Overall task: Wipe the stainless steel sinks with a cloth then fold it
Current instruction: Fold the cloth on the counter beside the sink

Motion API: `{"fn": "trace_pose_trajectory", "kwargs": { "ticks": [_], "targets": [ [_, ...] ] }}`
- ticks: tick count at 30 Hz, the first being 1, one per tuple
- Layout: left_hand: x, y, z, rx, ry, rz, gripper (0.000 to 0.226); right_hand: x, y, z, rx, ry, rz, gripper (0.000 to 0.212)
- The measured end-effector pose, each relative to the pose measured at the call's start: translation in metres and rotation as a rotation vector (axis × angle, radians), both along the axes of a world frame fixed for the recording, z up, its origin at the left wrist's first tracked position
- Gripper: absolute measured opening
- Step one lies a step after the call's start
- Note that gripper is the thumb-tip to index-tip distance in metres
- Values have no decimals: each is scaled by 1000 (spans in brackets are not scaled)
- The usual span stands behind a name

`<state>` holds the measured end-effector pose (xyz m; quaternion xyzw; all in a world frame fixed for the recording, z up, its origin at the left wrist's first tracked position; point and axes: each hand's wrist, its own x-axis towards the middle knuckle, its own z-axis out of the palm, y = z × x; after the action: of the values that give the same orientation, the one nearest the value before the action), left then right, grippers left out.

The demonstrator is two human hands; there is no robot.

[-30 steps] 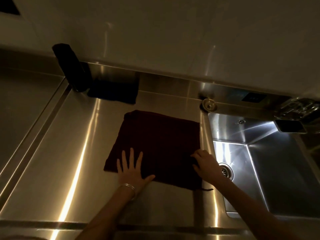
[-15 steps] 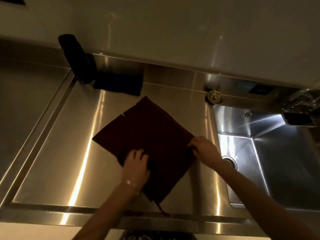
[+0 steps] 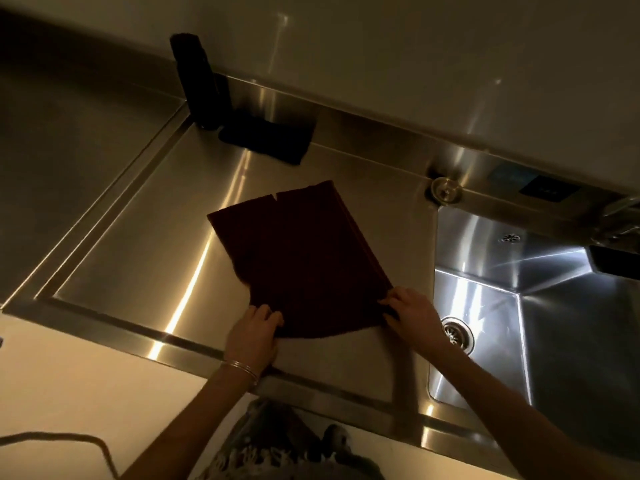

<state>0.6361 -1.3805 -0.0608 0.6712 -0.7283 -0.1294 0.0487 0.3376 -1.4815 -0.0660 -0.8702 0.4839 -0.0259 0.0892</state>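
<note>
A dark maroon cloth lies on the steel drainboard, folded into a long strip that runs from the back toward me. My left hand grips its near left corner, a bangle on the wrist. My right hand pinches the near right corner, where the folded edges show as layers. To the right lies the deep steel sink with its drain.
A tall black cylinder stands at the back left, with a black cloth beside it. A round metal fitting sits behind the sink, a tap at far right. A cord lies on the pale counter front.
The cloth was spread flat with my left palm on it. It was then turned and folded narrower, and both hands now hold its near corners.
</note>
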Motion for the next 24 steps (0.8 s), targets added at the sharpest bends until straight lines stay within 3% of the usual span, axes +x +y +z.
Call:
{"fn": "trace_pose_trajectory", "kwargs": {
  "ticks": [4,10,13,15,18,22,24],
  "targets": [
    [9,25,-1,-41,6,115,49,-11,39,-2,-31,57,104,51],
    [2,29,4,-24,-74,244,26,-20,24,2,-49,-38,165,23],
    [-13,34,7,48,-141,308,21,-11,21,12,-60,-17,182,22],
    [-21,38,9,144,-154,376,16,-5,19,22,20,36,140,20],
    [-20,50,10,103,-26,426,18,-1,19,30,202,181,168,27],
    [-4,68,25,55,219,461,14,-12,18,45,403,-6,144,22],
    [5,77,40,211,236,374,12,-23,16,55,569,-125,126,20]
  ]
}}
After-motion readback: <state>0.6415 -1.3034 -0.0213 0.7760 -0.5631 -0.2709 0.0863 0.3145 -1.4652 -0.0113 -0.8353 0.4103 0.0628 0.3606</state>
